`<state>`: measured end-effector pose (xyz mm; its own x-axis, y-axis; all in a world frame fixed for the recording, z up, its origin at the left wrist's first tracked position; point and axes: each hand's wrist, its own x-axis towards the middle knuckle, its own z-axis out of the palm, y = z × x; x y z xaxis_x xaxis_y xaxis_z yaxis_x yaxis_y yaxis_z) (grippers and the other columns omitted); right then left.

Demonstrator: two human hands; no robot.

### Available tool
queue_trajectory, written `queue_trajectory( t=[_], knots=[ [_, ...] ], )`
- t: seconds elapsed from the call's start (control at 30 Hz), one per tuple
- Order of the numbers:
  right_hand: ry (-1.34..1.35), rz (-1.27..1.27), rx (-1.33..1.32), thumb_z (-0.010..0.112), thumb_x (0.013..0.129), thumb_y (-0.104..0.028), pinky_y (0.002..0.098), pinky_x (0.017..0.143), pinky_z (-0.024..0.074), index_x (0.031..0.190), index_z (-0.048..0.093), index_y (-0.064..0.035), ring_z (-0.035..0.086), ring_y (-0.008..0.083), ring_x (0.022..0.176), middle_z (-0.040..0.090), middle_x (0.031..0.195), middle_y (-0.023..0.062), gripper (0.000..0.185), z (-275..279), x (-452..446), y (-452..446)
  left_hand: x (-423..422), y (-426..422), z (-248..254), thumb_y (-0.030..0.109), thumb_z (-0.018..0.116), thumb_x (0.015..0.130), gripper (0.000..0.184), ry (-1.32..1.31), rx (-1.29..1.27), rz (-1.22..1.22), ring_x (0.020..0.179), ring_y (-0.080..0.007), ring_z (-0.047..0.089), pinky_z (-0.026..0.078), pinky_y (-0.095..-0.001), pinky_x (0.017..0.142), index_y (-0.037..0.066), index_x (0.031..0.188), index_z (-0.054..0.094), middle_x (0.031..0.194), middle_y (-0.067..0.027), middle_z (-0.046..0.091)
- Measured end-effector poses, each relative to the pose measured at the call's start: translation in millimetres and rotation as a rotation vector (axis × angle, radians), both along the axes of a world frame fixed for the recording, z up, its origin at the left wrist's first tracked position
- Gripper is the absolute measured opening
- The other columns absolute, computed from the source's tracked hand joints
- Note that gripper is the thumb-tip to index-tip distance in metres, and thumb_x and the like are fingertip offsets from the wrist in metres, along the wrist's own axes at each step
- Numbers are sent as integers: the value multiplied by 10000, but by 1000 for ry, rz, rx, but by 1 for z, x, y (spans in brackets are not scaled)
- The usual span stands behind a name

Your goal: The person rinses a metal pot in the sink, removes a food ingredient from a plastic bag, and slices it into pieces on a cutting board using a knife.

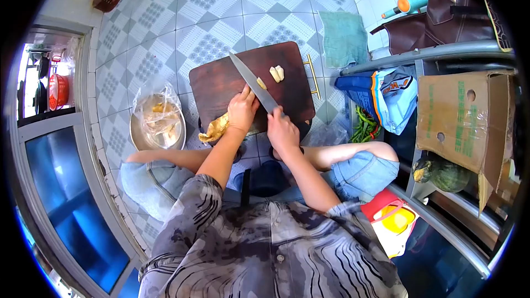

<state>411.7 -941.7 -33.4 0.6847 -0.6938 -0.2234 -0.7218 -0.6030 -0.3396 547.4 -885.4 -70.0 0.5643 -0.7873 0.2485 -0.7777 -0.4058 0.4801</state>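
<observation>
A large knife (255, 84) lies aslant over the dark wooden cutting board (215, 88), its tip toward the far edge. My right hand (282, 131) is closed round its handle. Beside the blade, my left hand (243, 107) rests on the board with fingers bent and pressed together; what they pinch is hidden. A small pale yellow piece (261, 83) touches or lies close to the blade's right side. Farther right are several pale cut sticks (277, 73). A wrinkled yellow-brown chunk of food (215, 128) sits at the board's near left edge, next to my left wrist.
Left of the board stands a metal bowl (134, 132) with a clear plastic bag (157, 116) of yellowish food. A brass-coloured handle (313, 77) juts from the board's right side. On the right are green peppers (364, 126), a blue-white bag (395, 96), a cardboard box (452, 116) and metal shelving.
</observation>
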Motion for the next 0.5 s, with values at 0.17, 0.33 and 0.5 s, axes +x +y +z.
queue_trajectory(
  t=[0.17, 0.33, 0.5],
  knots=[
    [98, -35, -14, 438, 967, -350, 419, 500, 549, 1190, 449, 11, 666, 333, 599, 631, 744, 237, 424, 2, -5, 7, 1, 0, 0, 137, 687, 742, 305, 19, -18, -7, 763, -276, 639, 539, -383, 706, 61, 1037, 668, 1190, -127, 619],
    [-7, 30, -38, 445, 964, -343, 404, 502, 550, 1157, 454, 32, 670, 324, 603, 633, 729, 227, 422, -5, 52, -18, 3, 4, -13, 102, 674, 737, 313, 29, -33, -23, 765, -304, 633, 528, -400, 704, 50, 1046, 660, 1201, -134, 610],
    [-22, 76, -15, 432, 967, -348, 415, 550, 558, 1165, 452, 24, 673, 339, 634, 640, 741, 220, 423, -3, 59, -24, 5, 8, -5, 144, 678, 744, 310, -19, -35, -30, 734, -271, 634, 538, -378, 705, 56, 1040, 669, 1174, -114, 625]
  ],
)
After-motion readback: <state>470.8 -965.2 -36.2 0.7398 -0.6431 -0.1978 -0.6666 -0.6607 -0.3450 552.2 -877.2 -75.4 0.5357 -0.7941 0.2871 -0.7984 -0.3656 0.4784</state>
